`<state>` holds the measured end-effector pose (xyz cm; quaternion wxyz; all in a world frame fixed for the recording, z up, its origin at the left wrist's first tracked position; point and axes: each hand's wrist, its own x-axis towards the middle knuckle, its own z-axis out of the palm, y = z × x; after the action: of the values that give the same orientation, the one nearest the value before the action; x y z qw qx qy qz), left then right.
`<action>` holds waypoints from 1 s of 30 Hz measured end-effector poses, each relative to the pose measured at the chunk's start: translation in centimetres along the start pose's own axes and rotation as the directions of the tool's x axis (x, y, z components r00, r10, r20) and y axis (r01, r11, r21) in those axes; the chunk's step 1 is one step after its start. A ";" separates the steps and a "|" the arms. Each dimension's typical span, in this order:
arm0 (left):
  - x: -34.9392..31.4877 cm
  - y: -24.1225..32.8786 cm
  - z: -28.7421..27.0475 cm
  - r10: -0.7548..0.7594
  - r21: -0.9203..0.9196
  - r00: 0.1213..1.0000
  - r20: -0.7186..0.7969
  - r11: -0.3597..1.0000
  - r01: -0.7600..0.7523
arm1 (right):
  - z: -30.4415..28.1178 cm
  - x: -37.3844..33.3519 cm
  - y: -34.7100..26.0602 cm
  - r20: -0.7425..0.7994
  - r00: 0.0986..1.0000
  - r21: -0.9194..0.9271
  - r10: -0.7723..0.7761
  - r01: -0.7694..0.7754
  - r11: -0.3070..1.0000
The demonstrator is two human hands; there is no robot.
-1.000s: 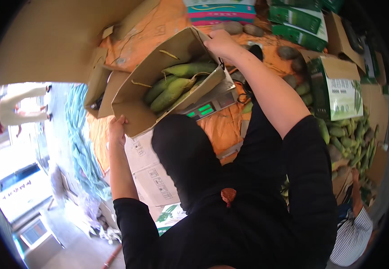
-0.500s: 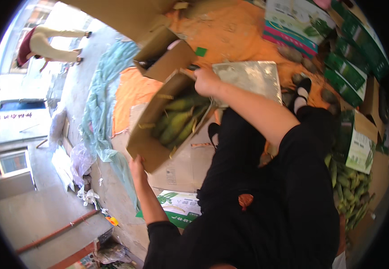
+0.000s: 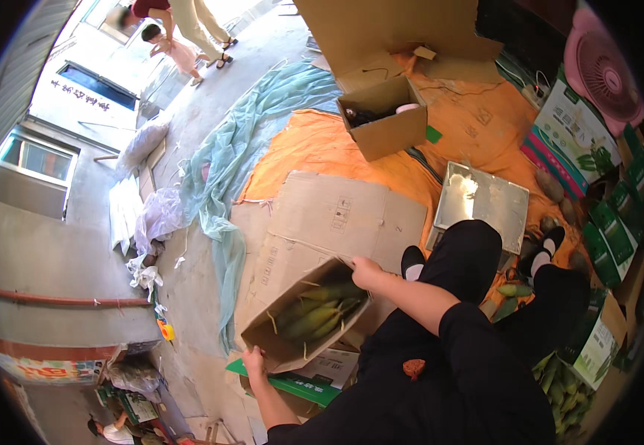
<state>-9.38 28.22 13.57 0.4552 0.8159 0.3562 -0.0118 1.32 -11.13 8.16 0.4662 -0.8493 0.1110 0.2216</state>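
Observation:
An open cardboard box (image 3: 292, 365) is tilted between my hands, held in front of my lap. Inside lie several long green ears of corn (image 3: 320, 319), still in their husks. My left hand (image 3: 253, 363) grips the box's near left corner, fingers closed on the edge. Closed on the rim at the far right corner is my right hand (image 3: 367, 273). Under and beside the box's near side sits a green and white printed carton (image 3: 322, 377). Beyond the box lies a flattened cardboard sheet (image 3: 337, 215).
A metal-topped platform (image 3: 485, 204) stands by my knee on an orange sheet (image 3: 314, 152). Farther off is another open cardboard box (image 3: 388, 130). To the right are a pink fan (image 3: 605, 70), green cartons (image 3: 611, 237) and a corn pile (image 3: 563, 389). Two people (image 3: 181, 37) are at far left.
The box of corn has moved away from the metal-topped platform, toward the green and white carton. Both hands have kept hold of it. My view has turned, bringing the fan into sight.

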 end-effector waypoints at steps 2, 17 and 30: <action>2.2 -1.6 1.1 -0.040 0.231 0.999 0.022 0.972 0.034 | 0.5 0.4 1.1 0.029 0.999 -0.024 0.028 -0.027 0.999; 6.4 -4.0 1.2 -0.208 0.425 0.976 -0.068 0.879 0.217 | -7.2 -0.5 -0.6 0.125 0.954 0.025 -0.272 0.271 0.962; -0.4 3.5 9.1 0.831 0.810 0.547 0.102 0.250 -0.530 | -31.5 -15.5 9.5 -0.507 0.836 0.101 -0.210 0.299 0.949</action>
<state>-4.76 19.97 10.94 -0.0535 0.9811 -0.0103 0.1855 -7.38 -43.04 23.29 0.5210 -0.8402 0.1302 -0.0754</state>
